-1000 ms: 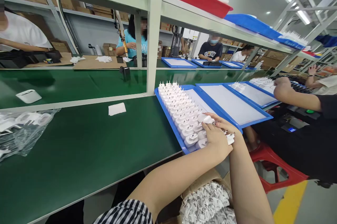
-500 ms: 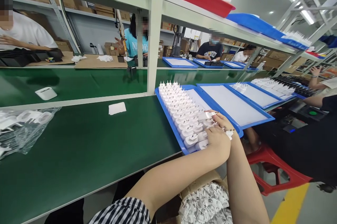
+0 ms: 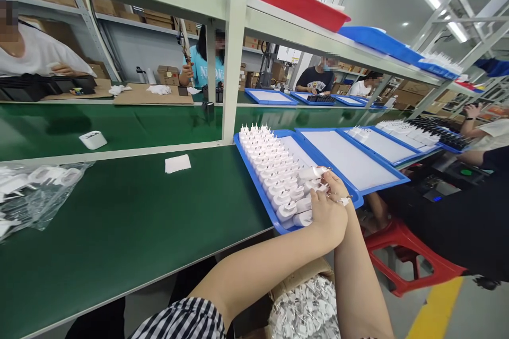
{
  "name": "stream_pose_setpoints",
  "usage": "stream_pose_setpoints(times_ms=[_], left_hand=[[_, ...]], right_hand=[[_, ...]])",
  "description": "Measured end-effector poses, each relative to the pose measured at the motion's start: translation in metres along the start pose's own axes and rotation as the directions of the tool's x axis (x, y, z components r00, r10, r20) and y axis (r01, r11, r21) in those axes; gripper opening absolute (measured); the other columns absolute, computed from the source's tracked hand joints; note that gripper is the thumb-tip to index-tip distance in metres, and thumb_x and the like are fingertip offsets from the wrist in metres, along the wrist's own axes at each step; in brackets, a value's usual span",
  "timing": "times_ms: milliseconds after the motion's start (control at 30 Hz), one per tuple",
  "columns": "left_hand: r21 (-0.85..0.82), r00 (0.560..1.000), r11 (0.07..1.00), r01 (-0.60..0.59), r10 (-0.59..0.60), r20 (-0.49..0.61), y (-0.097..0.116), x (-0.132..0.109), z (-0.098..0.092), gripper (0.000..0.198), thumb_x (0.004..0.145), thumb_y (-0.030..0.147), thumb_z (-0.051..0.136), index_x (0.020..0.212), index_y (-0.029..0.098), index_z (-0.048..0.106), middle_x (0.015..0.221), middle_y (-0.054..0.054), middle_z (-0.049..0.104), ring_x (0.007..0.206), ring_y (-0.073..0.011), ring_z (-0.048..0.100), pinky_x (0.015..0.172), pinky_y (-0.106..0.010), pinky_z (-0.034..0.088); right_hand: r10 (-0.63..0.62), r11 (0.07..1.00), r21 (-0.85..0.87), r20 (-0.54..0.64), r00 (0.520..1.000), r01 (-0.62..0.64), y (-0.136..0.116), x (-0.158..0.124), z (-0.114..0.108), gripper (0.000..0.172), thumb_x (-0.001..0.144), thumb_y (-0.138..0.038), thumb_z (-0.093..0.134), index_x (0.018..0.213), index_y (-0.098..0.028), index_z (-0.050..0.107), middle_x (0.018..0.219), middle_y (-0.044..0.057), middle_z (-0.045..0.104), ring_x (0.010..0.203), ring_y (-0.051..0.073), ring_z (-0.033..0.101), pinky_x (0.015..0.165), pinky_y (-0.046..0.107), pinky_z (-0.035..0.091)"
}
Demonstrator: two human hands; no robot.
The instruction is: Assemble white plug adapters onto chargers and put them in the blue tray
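A blue tray holds rows of white plug adapters, most with their metal pins upward. Over its near right part, my right hand is closed around a white adapter that lies on its side, pins to the right. My left hand sits just in front, crossing close to the right wrist. Its bent fingers close on adapters at the tray's near end, and the fingertips are partly hidden. Another small white piece with pins shows between the left hand and right wrist.
More blue trays extend to the right. A bag of white adapters and a white paper piece lie on the green table. One adapter sits on the green belt. Below is an open box; a red stool stands right.
The single adapter on the green belt has moved to the right. Both hands stay at the same tray corner with slight finger shifts. A co-worker across the belt has lowered a hand.
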State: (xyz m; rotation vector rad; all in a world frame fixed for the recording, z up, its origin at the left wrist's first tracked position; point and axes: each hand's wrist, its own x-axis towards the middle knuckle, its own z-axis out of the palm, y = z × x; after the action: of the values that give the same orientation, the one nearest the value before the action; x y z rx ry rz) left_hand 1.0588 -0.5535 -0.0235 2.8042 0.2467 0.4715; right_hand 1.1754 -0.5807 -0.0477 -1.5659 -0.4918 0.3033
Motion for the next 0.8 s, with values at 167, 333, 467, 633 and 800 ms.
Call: stream_pose_setpoints(times_ms=[167,333,467,633,800], left_hand=[[0.013,0.98,0.995,-0.103,0.104,-0.168,0.001,-0.008,-0.01,0.03,0.074,0.017,0.038,0.1,0.004,0.048,0.107,-0.014,0.046,0.107,-0.0219,0.032,0.092,-0.038,0.02],[-0.101,0.994,0.994,-0.033,0.023,-0.106,-0.045,-0.036,-0.073,0.03,0.071,0.032,0.042,0.091,0.012,0.051,0.093,-0.01,0.054,0.088,-0.0204,0.047,0.079,-0.034,0.035],[-0.09,0.957,0.959,0.27,-0.278,-0.083,-0.146,-0.069,-0.099,0.036,0.07,0.042,0.038,0.091,0.014,0.048,0.094,-0.009,0.051,0.082,-0.0208,0.049,0.065,-0.028,0.04],[-0.051,0.846,0.845,0.533,-0.533,0.023,-0.246,-0.108,-0.083,0.044,0.068,0.047,0.032,0.089,0.011,0.045,0.093,-0.012,0.049,0.071,-0.0213,0.053,0.055,-0.026,0.04],[-0.067,0.794,0.793,0.605,-0.596,0.12,-0.268,-0.121,-0.083,0.051,0.064,0.052,0.033,0.096,0.012,0.038,0.079,-0.007,0.054,0.063,-0.0195,0.053,0.052,-0.026,0.04]], right_hand=[[-0.024,0.998,0.052,0.013,1.0,0.023,0.0,-0.004,0.004,0.021,0.059,-0.041,0.053,0.071,-0.024,0.053,0.06,-0.005,0.053,0.054,0.01,0.048,0.052,0.023,0.039],[-0.029,0.995,0.098,0.047,0.998,0.024,0.0,-0.004,0.004,0.028,0.056,-0.044,0.054,0.073,-0.023,0.052,0.064,-0.002,0.057,0.06,0.015,0.052,0.056,0.027,0.04],[-0.026,0.991,0.137,0.095,0.995,0.013,-0.005,-0.001,-0.002,0.03,0.054,-0.047,0.054,0.072,-0.022,0.052,0.068,-0.001,0.059,0.064,0.016,0.054,0.055,0.027,0.041],[0.0,0.988,0.153,0.186,0.983,-0.028,-0.015,0.007,-0.009,0.025,0.056,-0.042,0.056,0.07,-0.022,0.055,0.073,0.001,0.06,0.063,0.015,0.054,0.054,0.027,0.042],[0.004,0.984,0.173,0.258,0.966,-0.05,-0.016,0.015,-0.009,0.022,0.056,-0.038,0.058,0.071,-0.022,0.057,0.079,0.001,0.059,0.067,0.013,0.053,0.057,0.025,0.042]])
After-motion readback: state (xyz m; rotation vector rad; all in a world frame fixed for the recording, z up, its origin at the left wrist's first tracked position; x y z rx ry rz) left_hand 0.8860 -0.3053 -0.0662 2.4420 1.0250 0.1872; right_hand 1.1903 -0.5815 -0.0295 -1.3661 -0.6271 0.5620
